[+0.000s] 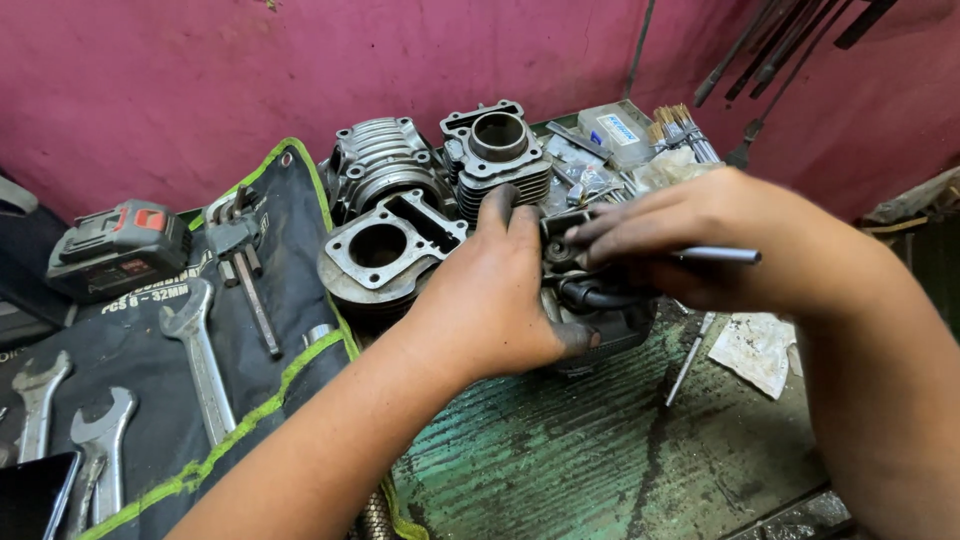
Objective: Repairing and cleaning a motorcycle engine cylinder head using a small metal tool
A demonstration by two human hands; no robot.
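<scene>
Engine part (600,300), dark and greasy, sat on the worn green bench (560,450) near its middle, mostly hidden under two hands. The left hand (500,300) lay over its near side, palm down, fingers (510,215) stretched forward across the top and the blackened thumb (575,338) pressed against the part's lower edge, so it was clasping the part rather than lying flat. The right hand (690,240) came in from the right and was closed around a slim metal tool (715,255), whose grey shaft stuck out to the right past the knuckles; its fingertips (590,235) met the top of the part just beside the left fingers (the tool's working end was hidden, so where it touched could not be told).

Behind the hands stood three cylinder blocks: one with a square flange and round bore (385,250) just left of the left hand, a finned one (385,160) behind it, and a third with an open sleeve (497,145) against the pink wall (300,70). A clear plastic box (615,130) and some brushes (680,130) lay at the back right. To the left, a dark tool roll with green edging (280,300) carried open-ended spanners (200,355) and a T-handled key (245,270), with a black and red battery pack (120,245) beyond it. A thin rod (690,355) and a crumpled rag (755,350) rested on the bench right of the part, near the right forearm.
</scene>
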